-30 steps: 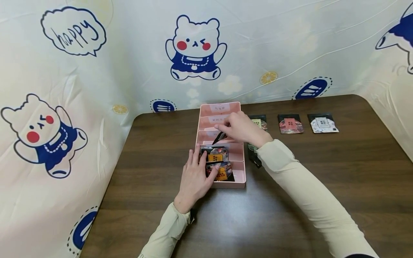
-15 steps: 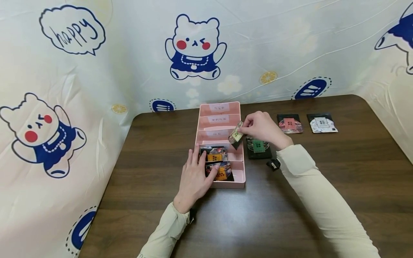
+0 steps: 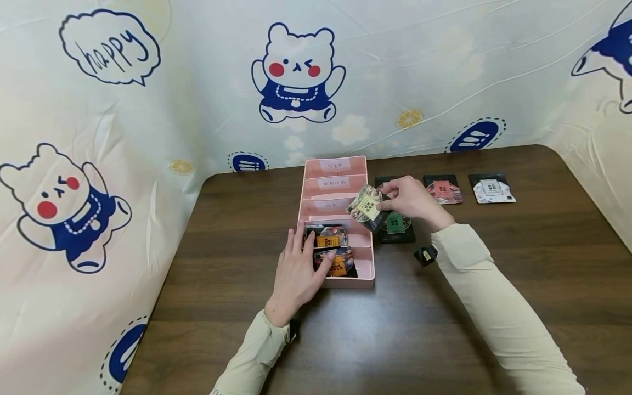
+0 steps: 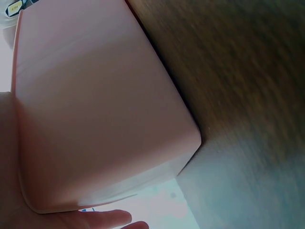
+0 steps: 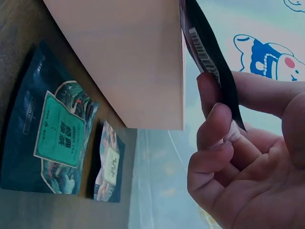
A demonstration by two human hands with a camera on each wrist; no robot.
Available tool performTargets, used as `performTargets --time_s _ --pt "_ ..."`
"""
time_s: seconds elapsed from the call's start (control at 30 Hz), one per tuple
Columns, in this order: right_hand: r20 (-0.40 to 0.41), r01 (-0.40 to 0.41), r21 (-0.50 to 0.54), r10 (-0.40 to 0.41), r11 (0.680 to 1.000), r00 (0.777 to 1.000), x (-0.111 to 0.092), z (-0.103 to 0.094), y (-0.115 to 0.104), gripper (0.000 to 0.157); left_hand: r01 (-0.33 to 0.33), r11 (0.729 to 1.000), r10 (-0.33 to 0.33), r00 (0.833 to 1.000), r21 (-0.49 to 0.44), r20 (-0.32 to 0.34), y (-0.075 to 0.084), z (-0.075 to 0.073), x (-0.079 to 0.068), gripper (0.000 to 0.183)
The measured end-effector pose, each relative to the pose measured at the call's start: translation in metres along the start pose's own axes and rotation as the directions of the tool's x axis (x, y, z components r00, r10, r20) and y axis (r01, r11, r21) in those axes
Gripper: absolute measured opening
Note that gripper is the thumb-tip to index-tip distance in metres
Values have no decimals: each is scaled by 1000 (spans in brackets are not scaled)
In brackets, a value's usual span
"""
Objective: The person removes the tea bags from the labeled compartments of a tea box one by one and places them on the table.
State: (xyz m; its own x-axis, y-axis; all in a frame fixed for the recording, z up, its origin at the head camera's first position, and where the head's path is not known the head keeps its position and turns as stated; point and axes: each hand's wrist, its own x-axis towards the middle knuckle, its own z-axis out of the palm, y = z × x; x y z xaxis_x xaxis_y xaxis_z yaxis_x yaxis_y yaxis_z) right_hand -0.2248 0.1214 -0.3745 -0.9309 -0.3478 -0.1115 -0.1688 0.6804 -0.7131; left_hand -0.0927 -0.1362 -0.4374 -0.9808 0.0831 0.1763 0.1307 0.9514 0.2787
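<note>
My right hand [image 3: 412, 200] pinches a tea sachet [image 3: 367, 203] with a yellow-green label between thumb and fingers, over the right rim of a pink divided box [image 3: 364, 283]. In the right wrist view the held sachet [image 5: 207, 52] appears nearly edge-on, its barcode showing. My left hand [image 3: 297, 271] rests on the box's near left side, fingers extended along the rim and thumb over the nearest compartment. Two orange-labelled sachets lie in the two nearest compartments: the farther sachet [image 3: 332, 236] and the nearer sachet [image 3: 340, 263]. The farther compartments carry paper labels.
A green-labelled tea sachet [image 3: 396, 226] lies just right of the box. Beyond it another sachet [image 5: 109, 167] is mostly hidden by my right hand in the head view. Farther right are a red-labelled sachet [image 3: 443, 190] and a white-labelled sachet [image 3: 491, 188]. A printed curtain hangs behind the table.
My right hand has drawn back rightward from over the box with the sachet, which has turned from edge-on to show its label face. My left hand has stayed in place.
</note>
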Motion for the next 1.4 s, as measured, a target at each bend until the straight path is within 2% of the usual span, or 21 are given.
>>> performTargets --time_s 0.13,0.27,0.5,0.9,1.4 --pt "1 23 55 -23 998 1000 -4 0 4 24 -3 1000 3 1000 -4 3 1 0 1 73" --pt "-8 26 122 -25 992 1000 -9 -2 7 20 -5 1000 5 1000 -18 10 2 0 2 73" --pt "-63 -9 198 22 980 998 -16 -9 12 26 -1 1000 1 1000 -9 5 -1 -3 3 74" --pt "-184 -83 227 126 970 975 -26 -18 17 29 18 1000 -17 1000 -9 21 -4 -6 1 74" --pt "-229 -139 300 213 944 950 -52 -39 44 39 10 1000 -10 1000 -14 15 -2 -3 0 73"
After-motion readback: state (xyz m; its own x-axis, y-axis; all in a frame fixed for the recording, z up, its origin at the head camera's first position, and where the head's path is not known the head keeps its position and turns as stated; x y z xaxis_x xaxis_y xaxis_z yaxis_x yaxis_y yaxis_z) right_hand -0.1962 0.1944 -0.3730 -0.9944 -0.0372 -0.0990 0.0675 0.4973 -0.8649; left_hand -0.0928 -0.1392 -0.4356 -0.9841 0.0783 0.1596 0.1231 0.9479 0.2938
